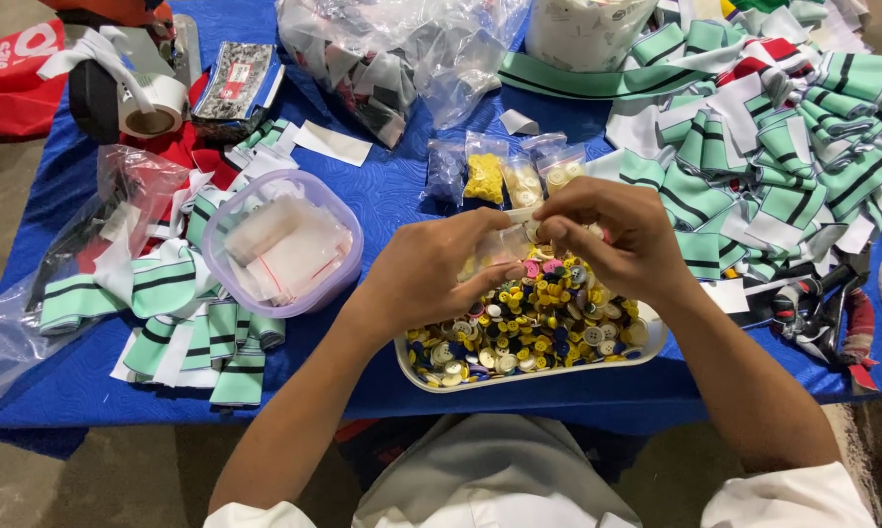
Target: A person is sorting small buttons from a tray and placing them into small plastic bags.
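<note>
Two hands over one white tray heaped with mixed buttons, too many to count. Left hand and right hand both pinch one small clear bag. Three filled bags lie beyond; one lilac tub sits left.

Glossy plastic buttons, clear crinkled plastic bags (shiny), matt striped cloth strips, textured blue tablecloth
</note>
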